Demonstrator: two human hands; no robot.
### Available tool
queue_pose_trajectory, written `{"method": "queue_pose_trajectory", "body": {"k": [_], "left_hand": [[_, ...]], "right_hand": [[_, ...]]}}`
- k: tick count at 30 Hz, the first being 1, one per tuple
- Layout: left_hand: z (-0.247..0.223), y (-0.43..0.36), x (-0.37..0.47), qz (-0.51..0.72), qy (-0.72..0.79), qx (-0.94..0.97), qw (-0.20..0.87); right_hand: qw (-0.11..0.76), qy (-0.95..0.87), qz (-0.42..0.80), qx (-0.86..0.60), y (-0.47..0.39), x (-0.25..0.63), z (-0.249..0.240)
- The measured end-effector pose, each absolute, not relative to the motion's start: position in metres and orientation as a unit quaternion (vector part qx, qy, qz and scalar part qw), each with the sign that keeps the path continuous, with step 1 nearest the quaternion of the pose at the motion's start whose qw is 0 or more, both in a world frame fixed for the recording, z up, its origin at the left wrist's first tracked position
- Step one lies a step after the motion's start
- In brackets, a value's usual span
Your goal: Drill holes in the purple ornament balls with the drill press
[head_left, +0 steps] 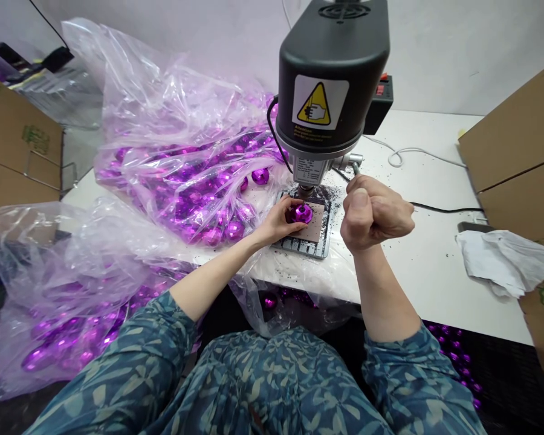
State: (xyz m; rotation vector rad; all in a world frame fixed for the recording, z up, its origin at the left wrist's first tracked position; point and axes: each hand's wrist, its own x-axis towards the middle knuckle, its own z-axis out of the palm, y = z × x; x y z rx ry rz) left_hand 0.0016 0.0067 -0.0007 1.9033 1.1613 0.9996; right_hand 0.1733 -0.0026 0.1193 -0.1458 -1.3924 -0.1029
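My left hand [281, 220] pinches a shiny purple faceted ball [303, 212] between thumb and fingers. The ball rests on a small wooden board [316, 226] on the metal base [324, 249] of a bench drill press [333, 72]. A dark hole shows in the top of the ball, just below the chuck [305, 191]. To the right of the machine, my right hand [374, 211] is closed in a fist around the drill press lever [356, 166]; most of the lever is hidden by the fist.
Clear plastic bags [181, 151] full of purple balls lie at the left, with a loose ball [260, 176] near the base. Dark shavings [330, 196] litter the white table [421, 260]. Cardboard boxes [521, 133] and a white cloth [508, 260] are at the right. Cables cross behind.
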Motion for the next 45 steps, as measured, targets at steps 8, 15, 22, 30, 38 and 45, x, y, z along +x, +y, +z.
{"method": "queue_pose_trajectory", "body": {"k": [8, 15, 22, 30, 38, 45], "left_hand": [[-0.002, 0.007, 0.002, 0.387, 0.448, 0.735, 0.331], [0.003, 0.005, 0.008, 0.390, 0.466, 0.719, 0.338], [0.034, -0.049, -0.002, 0.354, 0.495, 0.682, 0.405], [0.030, -0.138, -0.015, 0.047, 0.310, 0.866, 0.389], [0.048, 0.016, -0.041, 0.212, 0.563, 0.788, 0.130], [0.033, 0.108, -0.036, 0.182, 0.695, 0.680, 0.149]], "right_hand": [[0.746, -0.661, -0.067, -0.052, -0.005, 0.176, 0.114], [0.766, -0.632, -0.019, -0.115, -0.008, 0.171, 0.141], [0.783, -0.565, 0.156, -0.210, 0.005, 0.166, 0.196], [0.789, -0.557, 0.136, -0.219, 0.008, 0.163, 0.192], [0.795, -0.554, 0.140, -0.202, 0.011, 0.166, 0.190], [0.773, -0.566, 0.156, -0.240, 0.005, 0.167, 0.188]]}}
